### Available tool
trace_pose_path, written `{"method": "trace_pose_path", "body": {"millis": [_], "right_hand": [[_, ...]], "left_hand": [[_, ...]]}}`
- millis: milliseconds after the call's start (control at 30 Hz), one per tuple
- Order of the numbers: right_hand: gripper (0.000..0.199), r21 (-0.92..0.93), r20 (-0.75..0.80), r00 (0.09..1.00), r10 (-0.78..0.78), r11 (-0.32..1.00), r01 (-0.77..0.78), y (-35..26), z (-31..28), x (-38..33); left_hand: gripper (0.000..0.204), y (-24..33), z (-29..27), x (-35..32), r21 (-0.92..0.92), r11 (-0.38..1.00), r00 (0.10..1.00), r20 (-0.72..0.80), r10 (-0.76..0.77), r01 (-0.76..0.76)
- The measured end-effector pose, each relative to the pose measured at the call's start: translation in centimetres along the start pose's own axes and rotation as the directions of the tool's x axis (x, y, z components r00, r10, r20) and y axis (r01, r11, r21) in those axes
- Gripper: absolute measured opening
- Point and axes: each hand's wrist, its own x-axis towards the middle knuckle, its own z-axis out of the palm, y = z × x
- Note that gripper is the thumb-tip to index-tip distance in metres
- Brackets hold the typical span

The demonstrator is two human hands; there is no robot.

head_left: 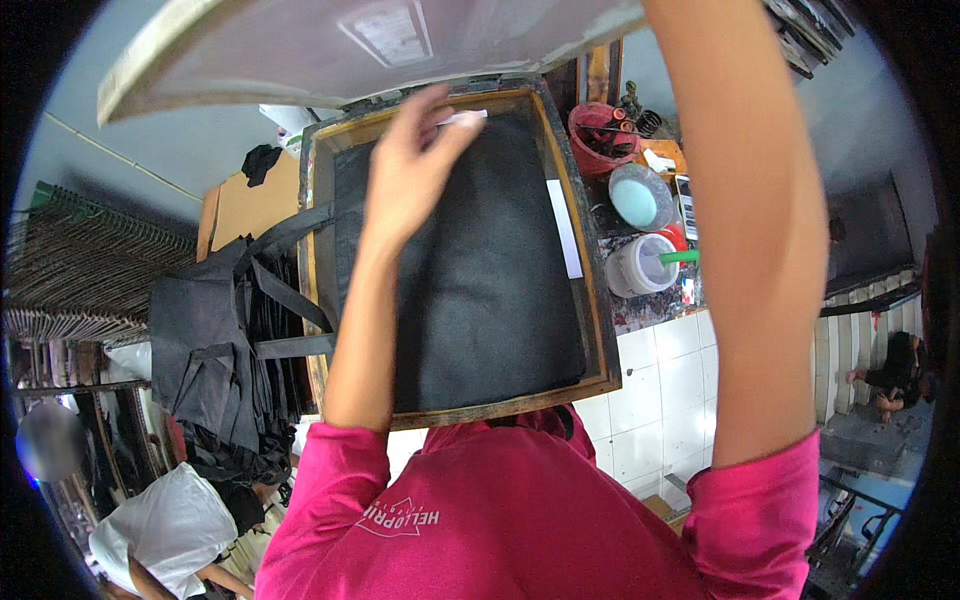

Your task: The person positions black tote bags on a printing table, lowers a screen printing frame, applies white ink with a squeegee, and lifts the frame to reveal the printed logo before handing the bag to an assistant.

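Note:
A black fabric bag (490,300) lies flat inside a wood-edged frame (595,350), its handles (295,345) trailing over the left side. My left hand (408,170) is over the far part of the bag, slightly blurred, thumb apart from the fingers, with nothing visible in it. Close to its thumb is a white strip (470,116); a second white strip (565,230) runs along the right side. Above, a printing screen (300,50) with a pale rectangular design is tilted up. My right arm (760,250) reaches up beside it; the hand lies beyond the top edge.
Black bags (215,350) hang in a stack at the left. On the right stand a red bucket (600,140), a bowl of pale blue liquid (638,198) and a white tub (638,268) with a green handle. Other people (170,530) are at lower left and far right.

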Motion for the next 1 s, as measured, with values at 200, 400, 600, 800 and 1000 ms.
{"method": "trace_pose_path", "body": {"millis": [200,400,600,800,1000], "right_hand": [[0.027,0.298,0.06,0.997,0.052,0.952,-0.068,-7.3,2.7,-18.9],[0.021,0.202,0.148,0.981,-0.124,0.975,0.092,-9.3,10.2,-32.3],[0.02,0.299,0.41,0.908,-0.082,0.953,-0.049,-8.5,10.1,-28.6],[0.019,0.308,0.504,0.853,-0.137,0.951,-0.03,-9.9,8.2,-30.7],[0.018,0.198,0.394,0.905,-0.159,0.976,0.085,-10.2,11.4,-30.7]], "left_hand": [[0.036,3.8,-7.5,-18.5,-0.544,0.831,0.987,-0.031,-0.161,0.118],[0.024,-0.5,-3.0,-29.1,-0.717,0.341,0.657,0.215,-0.722,0.609],[0.027,-1.2,-3.3,-29.7,-0.738,0.214,0.591,0.295,-0.75,0.64],[0.03,-1.3,-3.5,-29.2,-0.713,0.202,0.564,0.316,-0.763,0.672],[0.028,-1.0,-3.3,-29.1,-0.734,0.159,0.542,0.319,-0.777,0.66]]}}
